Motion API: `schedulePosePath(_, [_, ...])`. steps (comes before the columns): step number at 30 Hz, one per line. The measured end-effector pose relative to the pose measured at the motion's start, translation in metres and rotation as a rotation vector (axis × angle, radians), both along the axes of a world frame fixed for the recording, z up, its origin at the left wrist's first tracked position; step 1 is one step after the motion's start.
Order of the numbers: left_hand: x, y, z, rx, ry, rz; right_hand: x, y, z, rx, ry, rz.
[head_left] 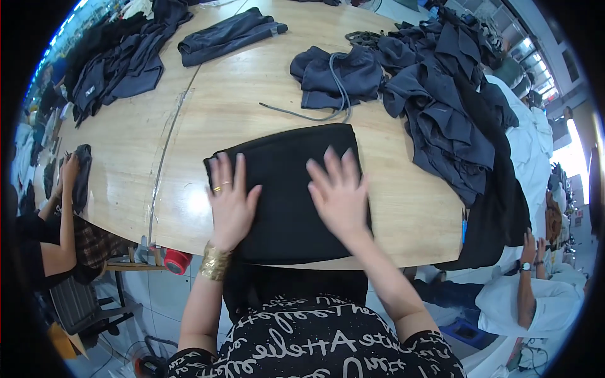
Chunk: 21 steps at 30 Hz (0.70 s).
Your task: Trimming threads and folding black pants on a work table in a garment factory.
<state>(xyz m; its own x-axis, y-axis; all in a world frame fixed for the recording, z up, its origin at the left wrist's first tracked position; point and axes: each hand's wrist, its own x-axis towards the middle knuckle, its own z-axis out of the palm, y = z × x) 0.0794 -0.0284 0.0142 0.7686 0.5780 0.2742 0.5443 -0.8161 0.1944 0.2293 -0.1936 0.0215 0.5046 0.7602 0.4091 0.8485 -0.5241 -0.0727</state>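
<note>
A folded black garment (pixel 287 208) lies flat on the wooden table in front of me, its lower edge near the table's front rim. My left hand (pixel 231 201) rests on its left side, fingers stretched out and pointing away from me. On the right side, my right hand (pixel 340 192) lies with spread fingers, slightly blurred. Neither hand grips anything. Just beyond the black cloth sits a dark grey-blue garment (pixel 337 79) with a long grey cord (pixel 345 94) trailing over it onto the table.
A large heap of dark garments (pixel 441 107) covers the table's right side. Another folded dark garment (pixel 230 36) and a dark pile (pixel 123 66) lie at the far left. Blue-handled snips (pixel 464 228) lie at the right edge. Co-workers are at left and right.
</note>
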Motion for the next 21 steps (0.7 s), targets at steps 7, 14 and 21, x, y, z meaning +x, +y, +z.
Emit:
schedulePosePath(7, [-0.045,0.017,-0.020,-0.608,-0.409,0.260,0.024,-0.023,-0.005,0.408,0.554,-0.067])
schedulePosePath(14, [-0.066,0.022,0.011,-1.192,-0.472,0.096,0.036,-0.041,0.002,0.363,1.426,-0.106])
schedulePosePath(21, [-0.031,0.025,0.014,-1.997,-0.740,0.056,0.045,-0.054,0.064,0.318,1.026,-0.240])
